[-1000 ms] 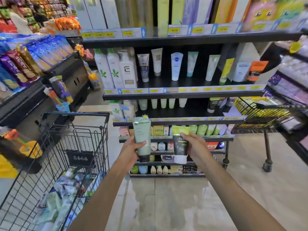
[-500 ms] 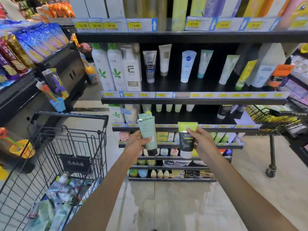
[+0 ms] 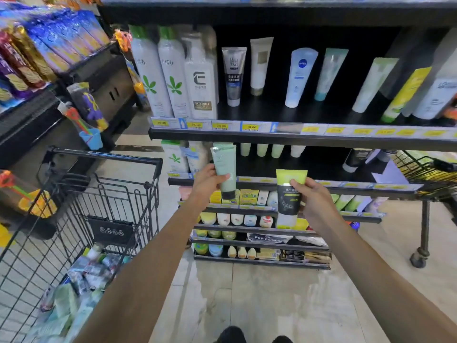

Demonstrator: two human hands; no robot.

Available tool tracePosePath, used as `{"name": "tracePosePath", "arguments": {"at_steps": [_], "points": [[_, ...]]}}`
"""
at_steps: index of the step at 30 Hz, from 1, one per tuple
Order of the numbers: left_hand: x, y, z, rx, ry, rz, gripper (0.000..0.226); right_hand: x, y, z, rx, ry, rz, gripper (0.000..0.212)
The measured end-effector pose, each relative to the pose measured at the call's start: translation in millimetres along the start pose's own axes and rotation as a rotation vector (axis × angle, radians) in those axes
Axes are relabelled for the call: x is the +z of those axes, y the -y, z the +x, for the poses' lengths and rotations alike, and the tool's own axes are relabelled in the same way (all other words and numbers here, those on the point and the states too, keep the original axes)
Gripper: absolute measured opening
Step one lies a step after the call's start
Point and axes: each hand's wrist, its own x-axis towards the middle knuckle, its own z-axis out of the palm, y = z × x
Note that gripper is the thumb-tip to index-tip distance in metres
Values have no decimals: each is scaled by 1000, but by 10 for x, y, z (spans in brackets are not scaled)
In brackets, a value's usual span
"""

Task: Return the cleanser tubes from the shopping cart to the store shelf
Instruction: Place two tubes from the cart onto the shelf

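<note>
Cleanser tubes sit one in each of my hands, held up in front of the store shelf (image 3: 296,139): my left hand (image 3: 206,183) has fingers and thumb curled round the middle of the pale green tube (image 3: 225,169), which stands cap down with its crimped end just under the shelf's price rail. My right hand (image 3: 312,194) pinches the black and lime tube (image 3: 288,194) near its upper part, cap down too, lower and to the right. Beside my left arm, the shopping cart (image 3: 103,194) holds more packets.
</note>
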Motion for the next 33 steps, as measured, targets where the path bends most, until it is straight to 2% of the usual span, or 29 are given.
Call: {"name": "tracePosePath", "arguments": {"at_steps": [2, 7, 11, 13, 14, 17, 25, 33], "points": [[-3, 32, 167, 49, -21, 12, 42, -64, -93, 110, -18, -8, 19, 45], [37, 49, 506, 163, -98, 43, 42, -162, -281, 191, -72, -22, 52, 2], [62, 53, 735, 228, -123, 79, 42, -263, -343, 258, -123, -14, 105, 12], [95, 44, 788, 257, -127, 120, 39, -321, -365, 302, -133, -21, 119, 36], [106, 44, 818, 271, -126, 138, 41, -351, -369, 326, -133, -20, 123, 36], [109, 73, 926, 304, -104, 207, 47, -414, -376, 388, -137, -12, 95, 5], [-15, 273, 1032, 263, -84, 259, 53, -481, -427, 551, -139, 9, 76, 5], [-77, 343, 1019, 320, -45, 399, 55, -366, -521, 630, -164, 38, 70, 4]]}}
